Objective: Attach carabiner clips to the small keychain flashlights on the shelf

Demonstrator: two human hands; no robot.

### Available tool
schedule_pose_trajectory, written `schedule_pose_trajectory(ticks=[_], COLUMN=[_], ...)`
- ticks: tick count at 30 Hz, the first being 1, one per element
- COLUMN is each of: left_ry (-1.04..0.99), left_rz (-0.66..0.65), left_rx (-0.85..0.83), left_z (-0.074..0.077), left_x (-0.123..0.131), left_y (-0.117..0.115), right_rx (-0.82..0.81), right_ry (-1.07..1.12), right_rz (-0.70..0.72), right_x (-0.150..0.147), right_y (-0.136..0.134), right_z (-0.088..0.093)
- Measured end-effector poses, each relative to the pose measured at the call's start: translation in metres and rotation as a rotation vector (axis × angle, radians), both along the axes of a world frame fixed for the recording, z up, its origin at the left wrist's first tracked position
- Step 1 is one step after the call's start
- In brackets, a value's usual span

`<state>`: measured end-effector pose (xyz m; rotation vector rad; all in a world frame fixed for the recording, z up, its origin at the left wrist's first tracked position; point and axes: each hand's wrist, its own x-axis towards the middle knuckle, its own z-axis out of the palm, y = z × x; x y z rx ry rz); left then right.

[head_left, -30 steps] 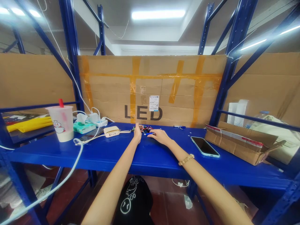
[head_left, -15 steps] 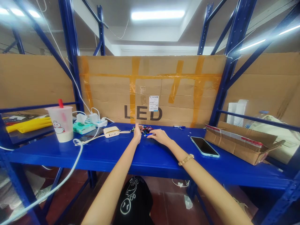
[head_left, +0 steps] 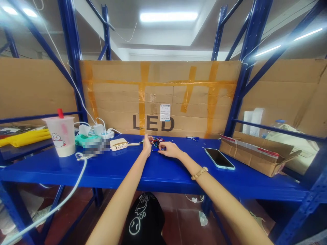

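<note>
lying in a small, tangled-looking heap towards the back of the table, the coloured bits are sitting between and just beyond the two hands; they are showing too small for me to tell what they are. a blue piece is resting at the near side, by the right fingertips. handling bits this fine is probably calling for a light fingertip touch, with one hand steadying the heap while the other is working one piece at a time, forearms low so that nothing is scattering.

the left hand is standing on edge against the heap's left side, its fingers pointing away; whether they are closing on anything i cannot tell. the right hand is curling palm down, thumb and fingers bent close together over the near edge; it is seemingly touching a bit there, but a firm pinch is not showing.

farther out, a cream block is sitting to the left, a pen behind to the right, and a phone beside an open carton.
</note>
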<state>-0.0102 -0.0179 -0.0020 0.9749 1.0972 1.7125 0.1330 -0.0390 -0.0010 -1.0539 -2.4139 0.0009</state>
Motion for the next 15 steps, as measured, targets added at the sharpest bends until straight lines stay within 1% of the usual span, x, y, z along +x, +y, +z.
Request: schedule_pose_trajectory(ticks=[2,4,8,10,13,15], left_ry=[0.013,0.029,0.045,0.048,0.056,0.075], left_rz=[0.000,-0.003,-0.014,-0.011,-0.004,0.000], left_rx=[0.018,0.031,0.016,0.008,0.002,-0.002], left_z=[-0.001,-0.002,-0.001,-0.001,0.000,0.000], left_x=[0.000,0.000,-0.001,-0.001,-0.001,-0.001], left_y=[0.001,0.001,0.001,0.000,-0.001,-0.001], right_rx=[-0.004,0.005,-0.030,-0.047,-0.053,-0.067], right_ry=[-0.055,-0.093,-0.128,-0.107,-0.016,0.064], right_rz=[0.032,0.029,-0.095,-0.128,-0.182,-0.295], right_x=[-0.001,-0.001,0.001,0.002,0.005,0.010], right_y=[0.002,0.003,0.003,0.004,0.009,0.014], right_z=[-0.001,-0.002,-0.003,-0.004,-0.005,-0.005])
